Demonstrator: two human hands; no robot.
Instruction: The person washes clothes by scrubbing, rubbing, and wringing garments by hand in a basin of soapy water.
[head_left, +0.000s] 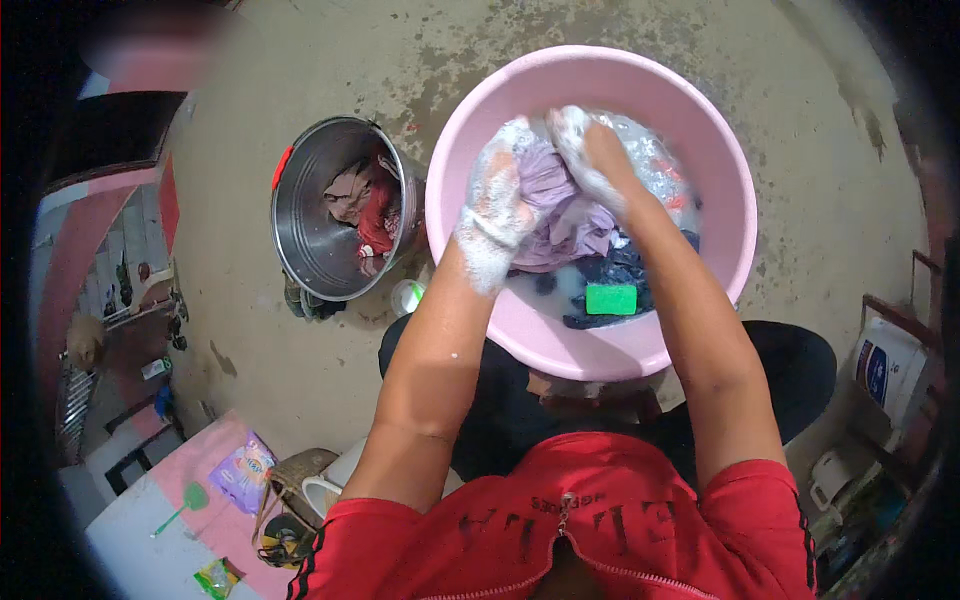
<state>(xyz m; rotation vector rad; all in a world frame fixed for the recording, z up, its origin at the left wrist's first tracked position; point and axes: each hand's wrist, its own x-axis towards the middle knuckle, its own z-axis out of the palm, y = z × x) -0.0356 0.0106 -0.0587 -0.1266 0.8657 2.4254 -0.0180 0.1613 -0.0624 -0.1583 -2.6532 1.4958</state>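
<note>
Thick white suds coat my left hand (499, 195), which grips the left side of a light purple cloth (547, 176). On the cloth's right side, my right hand (581, 146) is also sudsy and holds the fabric bunched; its fingertips are partly hidden by foam. Both hands are over a large pink plastic basin (712, 315) holding cloudy, foamy water. Dark blue wet cloth (607, 270) lies in the basin's near part, below the purple cloth. A bright green bar of soap (611, 299) rests on the dark cloth.
Left of the basin, a tilted-looking metal bucket (300, 232) holds red and brown cloths (375, 217). Between them is a small white cup (407, 297). A purple packet (244, 472) and a green strainer-like utensil (193, 497) lie lower left. A white jug (889, 367) stands far right.
</note>
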